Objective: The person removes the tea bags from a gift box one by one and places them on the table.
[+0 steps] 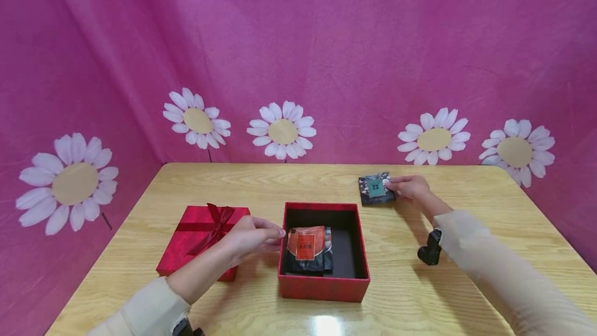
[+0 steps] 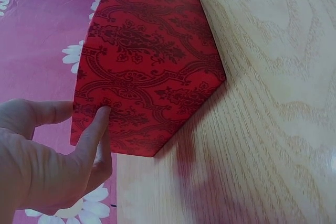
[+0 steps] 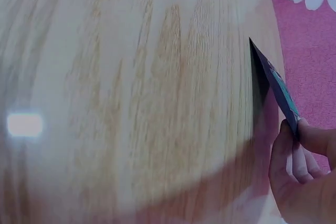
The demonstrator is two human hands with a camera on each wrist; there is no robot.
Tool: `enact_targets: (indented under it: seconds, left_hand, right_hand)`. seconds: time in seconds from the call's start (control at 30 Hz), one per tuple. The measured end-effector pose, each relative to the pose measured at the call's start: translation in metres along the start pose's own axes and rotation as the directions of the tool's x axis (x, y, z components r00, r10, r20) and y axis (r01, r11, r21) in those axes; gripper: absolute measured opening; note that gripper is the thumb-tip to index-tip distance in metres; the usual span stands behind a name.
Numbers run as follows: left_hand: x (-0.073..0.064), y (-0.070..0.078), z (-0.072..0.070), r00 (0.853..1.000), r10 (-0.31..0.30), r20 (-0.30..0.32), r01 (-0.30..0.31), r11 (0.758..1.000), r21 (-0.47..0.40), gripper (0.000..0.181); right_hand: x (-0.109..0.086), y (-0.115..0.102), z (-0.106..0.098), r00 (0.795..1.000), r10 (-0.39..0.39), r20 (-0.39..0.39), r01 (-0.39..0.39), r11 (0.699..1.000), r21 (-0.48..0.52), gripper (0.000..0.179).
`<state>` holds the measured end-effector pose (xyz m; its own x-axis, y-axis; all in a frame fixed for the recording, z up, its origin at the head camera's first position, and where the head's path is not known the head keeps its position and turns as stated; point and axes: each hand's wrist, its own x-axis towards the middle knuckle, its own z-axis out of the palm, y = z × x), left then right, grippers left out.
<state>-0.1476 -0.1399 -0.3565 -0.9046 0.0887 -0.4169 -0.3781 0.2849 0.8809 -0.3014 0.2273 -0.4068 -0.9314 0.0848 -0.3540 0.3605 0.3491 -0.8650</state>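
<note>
An open red box (image 1: 324, 289) with a dark inside stands on the table. My left hand (image 1: 254, 235) holds its left wall by the rim; in the left wrist view the thumb is at the edge and the fingertips lie against the patterned outside. Inside, on the left, are an orange-and-black packet (image 1: 305, 248) and a darker packet (image 1: 328, 250) mostly hidden under it. At the back right, my right hand (image 1: 410, 188) pinches the right edge of a black packet with a teal label (image 1: 375, 187). The right wrist view shows this packet (image 3: 277, 90) tilted, thumb on its printed face.
A red lid (image 1: 196, 227) with a ribbon bow lies left of the box, partly behind my left forearm. The wooden table (image 1: 280, 180) ends at the back against a pink curtain (image 1: 303, 40) printed with daisies. Black wrist devices sit on both sleeves.
</note>
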Motion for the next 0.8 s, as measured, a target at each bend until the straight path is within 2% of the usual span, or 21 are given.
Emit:
enact_targets:
  seconds: [0.2, 0.27, 0.5, 0.8]
  left_hand:
    - [0.000, 0.002, 0.001, 1.000, 0.015, 0.006, -0.015, 1.000, -0.002, 0.022]
    - [0.000, 0.002, 0.001, 1.000, 0.015, 0.003, -0.015, 1.000, -0.002, 0.022]
    - [0.000, 0.001, 0.002, 1.000, 0.020, -0.012, -0.020, 1.000, -0.003, 0.020]
    - [0.001, 0.000, 0.002, 1.000, 0.012, -0.026, -0.012, 1.000, 0.002, 0.021]
  right_hand:
    - [0.004, -0.001, 0.006, 0.992, -0.007, -0.124, -0.011, 0.989, -0.146, 0.047]
    - [0.005, -0.003, 0.008, 0.988, -0.013, -0.154, -0.013, 0.986, -0.168, 0.045]
    - [0.002, -0.012, 0.017, 0.958, -0.062, -0.281, -0.019, 0.960, -0.278, 0.039]
    - [0.004, -0.011, 0.020, 0.946, -0.046, -0.320, -0.060, 0.948, -0.314, 0.037]
